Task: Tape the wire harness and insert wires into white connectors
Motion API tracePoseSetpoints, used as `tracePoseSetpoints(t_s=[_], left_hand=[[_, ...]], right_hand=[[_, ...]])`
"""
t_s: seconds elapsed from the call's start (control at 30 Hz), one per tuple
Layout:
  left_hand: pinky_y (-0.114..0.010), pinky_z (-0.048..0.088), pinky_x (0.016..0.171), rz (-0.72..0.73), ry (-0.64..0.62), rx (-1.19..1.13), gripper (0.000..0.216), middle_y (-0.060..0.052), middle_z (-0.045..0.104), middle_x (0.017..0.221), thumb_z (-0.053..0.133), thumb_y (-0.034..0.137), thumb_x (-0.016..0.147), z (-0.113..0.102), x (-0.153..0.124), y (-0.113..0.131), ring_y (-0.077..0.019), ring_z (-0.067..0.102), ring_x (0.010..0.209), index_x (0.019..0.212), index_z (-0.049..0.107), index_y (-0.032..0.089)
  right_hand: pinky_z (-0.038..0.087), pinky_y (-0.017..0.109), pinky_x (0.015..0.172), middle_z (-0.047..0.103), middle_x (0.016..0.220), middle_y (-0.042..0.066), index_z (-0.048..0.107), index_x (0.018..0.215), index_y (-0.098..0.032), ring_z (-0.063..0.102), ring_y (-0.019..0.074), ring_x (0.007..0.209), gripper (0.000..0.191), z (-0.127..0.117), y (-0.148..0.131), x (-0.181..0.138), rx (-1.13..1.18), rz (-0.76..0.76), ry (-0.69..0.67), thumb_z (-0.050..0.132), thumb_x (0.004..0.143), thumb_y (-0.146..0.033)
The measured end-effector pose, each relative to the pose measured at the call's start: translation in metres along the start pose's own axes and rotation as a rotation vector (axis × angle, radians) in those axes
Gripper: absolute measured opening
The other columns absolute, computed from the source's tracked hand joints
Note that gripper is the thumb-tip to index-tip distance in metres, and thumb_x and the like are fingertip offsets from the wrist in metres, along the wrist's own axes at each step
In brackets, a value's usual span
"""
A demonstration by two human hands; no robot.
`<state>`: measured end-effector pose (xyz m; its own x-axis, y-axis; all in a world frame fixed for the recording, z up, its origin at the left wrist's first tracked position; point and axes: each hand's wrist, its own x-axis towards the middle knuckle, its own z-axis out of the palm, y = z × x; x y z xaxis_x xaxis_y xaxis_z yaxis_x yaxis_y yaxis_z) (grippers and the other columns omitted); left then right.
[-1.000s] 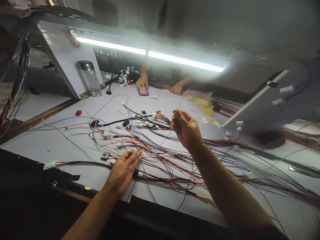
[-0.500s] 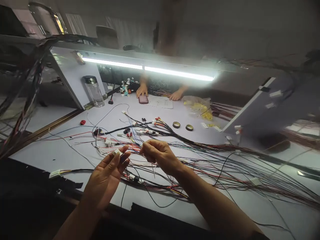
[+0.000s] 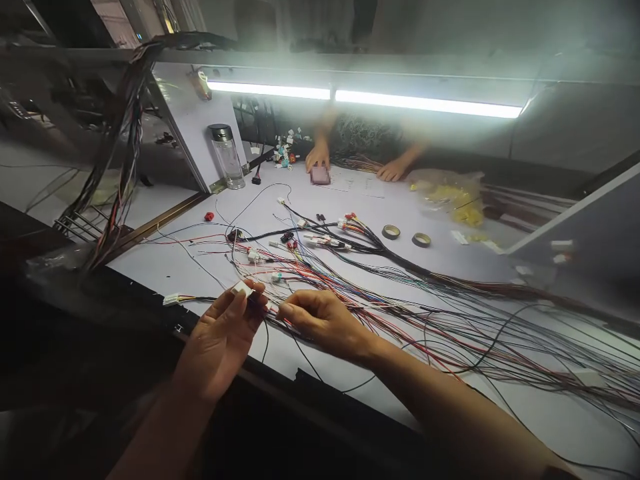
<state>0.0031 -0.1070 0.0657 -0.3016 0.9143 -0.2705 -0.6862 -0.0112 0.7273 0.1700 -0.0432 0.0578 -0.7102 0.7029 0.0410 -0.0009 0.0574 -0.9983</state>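
My left hand (image 3: pixel 223 340) is raised near the table's front edge, fingers pinched on a small white connector (image 3: pixel 242 289). My right hand (image 3: pixel 320 320) sits just to its right, thumb and forefinger pinched on a thin wire whose end points at the connector. Both hands hover over a wide spread of coloured wires (image 3: pixel 400 307) with small plugs lying on the white table (image 3: pixel 165 267). The exact wire end is hidden between my fingertips.
Two tape rolls (image 3: pixel 391 231) lie mid-table. A clear bottle (image 3: pixel 227 157) stands at the back left, a yellow-filled plastic bag (image 3: pixel 450 193) at the back right. Another person's hands (image 3: pixel 320 157) rest by a pink phone (image 3: pixel 321 175) across the table. Wire bundles hang on a rack (image 3: pixel 120 147) at left.
My right hand came down from a raised position to meet my left hand. The left hand lifted off the table with the white connector. The view shifted left.
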Motion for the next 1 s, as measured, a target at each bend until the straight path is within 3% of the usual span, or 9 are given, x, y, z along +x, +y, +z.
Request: tracePoseSetpoints(t_s=[0.2,0.3,0.4,0.5,0.77,1.0], left_hand=[[-0.023,0.056,0.08,-0.024,0.034,-0.063,0.012,-0.004,0.07,0.091,0.073,0.014,0.075,-0.001,0.001,-0.008,-0.0128,0.066,0.079,0.086,0.071,0.014],[-0.026,0.055,0.086,-0.053,0.035,-0.081,0.012,-0.005,0.07,0.093,0.073,0.011,0.074,0.0,-0.001,-0.016,-0.015,0.066,0.087,0.085,0.07,0.013],[-0.026,0.055,0.086,-0.094,0.028,-0.081,0.011,-0.005,0.069,0.091,0.072,0.011,0.074,0.003,-0.004,-0.022,-0.0154,0.066,0.088,0.085,0.07,0.014],[-0.025,0.055,0.083,-0.11,0.04,-0.08,0.01,-0.005,0.069,0.09,0.07,0.01,0.076,0.004,-0.006,-0.023,-0.0139,0.066,0.084,0.084,0.07,0.014],[-0.022,0.055,0.081,-0.105,0.079,-0.119,0.012,-0.004,0.069,0.088,0.065,0.012,0.081,-0.005,-0.005,-0.018,-0.012,0.065,0.079,0.092,0.069,0.015],[-0.023,0.056,0.072,-0.154,0.099,-0.157,0.019,-0.003,0.07,0.084,0.058,0.011,0.086,-0.007,-0.006,-0.02,-0.0123,0.066,0.074,0.102,0.068,0.017]], right_hand=[[0.034,0.02,0.05,0.049,0.06,-0.006,0.064,0.094,-0.017,0.039,0.0063,0.05,0.021,0.01,0.002,-0.001,-0.182,-0.167,0.212,0.061,0.087,-0.037],[0.042,0.02,0.057,0.061,0.071,-0.002,0.066,0.098,-0.02,0.049,0.0073,0.056,0.018,0.013,0.006,0.0,-0.329,-0.305,0.323,0.062,0.088,-0.035],[0.045,0.021,0.066,0.067,0.081,0.001,0.068,0.097,-0.023,0.058,0.0095,0.067,0.015,0.012,0.011,0.0,-0.529,-0.441,0.401,0.058,0.091,-0.032],[0.045,0.022,0.068,0.068,0.081,0.004,0.07,0.089,-0.022,0.06,0.0113,0.071,0.021,0.01,0.015,0.0,-0.68,-0.476,0.42,0.053,0.094,-0.033],[0.043,0.022,0.063,0.064,0.067,-0.001,0.065,0.073,-0.019,0.056,0.0102,0.064,0.017,0.01,0.006,0.0,-0.456,-0.304,0.359,0.059,0.089,-0.025],[0.044,0.021,0.063,0.065,0.071,0.001,0.067,0.076,-0.019,0.056,0.0099,0.064,0.015,0.012,0.006,-0.003,-0.428,-0.373,0.362,0.061,0.088,-0.025]])
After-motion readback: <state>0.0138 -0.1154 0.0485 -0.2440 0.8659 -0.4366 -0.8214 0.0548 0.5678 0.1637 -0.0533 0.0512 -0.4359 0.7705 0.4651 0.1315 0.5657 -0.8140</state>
